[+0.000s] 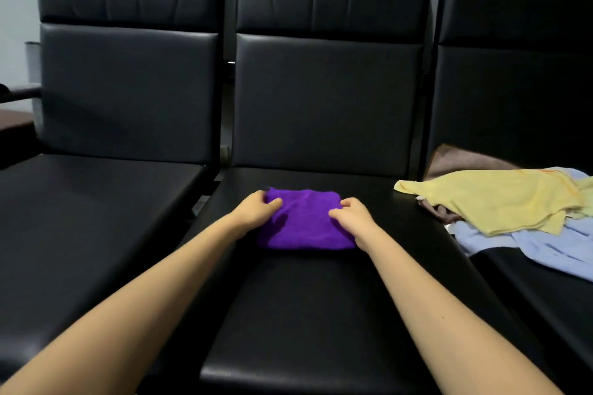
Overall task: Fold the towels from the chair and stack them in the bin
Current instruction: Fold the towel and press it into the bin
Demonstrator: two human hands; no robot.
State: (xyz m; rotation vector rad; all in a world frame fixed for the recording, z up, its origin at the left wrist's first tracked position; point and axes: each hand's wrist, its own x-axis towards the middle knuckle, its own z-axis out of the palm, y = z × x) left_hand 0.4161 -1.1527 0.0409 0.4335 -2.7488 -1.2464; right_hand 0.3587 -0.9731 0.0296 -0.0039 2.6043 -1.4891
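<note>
As both arms stretch forward, left grip (256,210) pinches the purple towel (306,224); right grip (353,218) likewise.

Both bare arms are out at full stretch! The left forearm (144,292) stretches in from 7 o'clock and the right forearm (433,298) from 5 o'clock, the pair converging toward 12. Elbows are out of shot. The left hand (256,210) is back-up with its knuckles bent. Its fingers are curled and the thumb lies across the top, gripping the purple towel (305,224) at its 9 o'clock edge. The right hand (354,218) mirrors it at 3 o'clock, fingers curled in and pinching the cloth. Both wrists are level. The hands are near each other, not touching.
</note>
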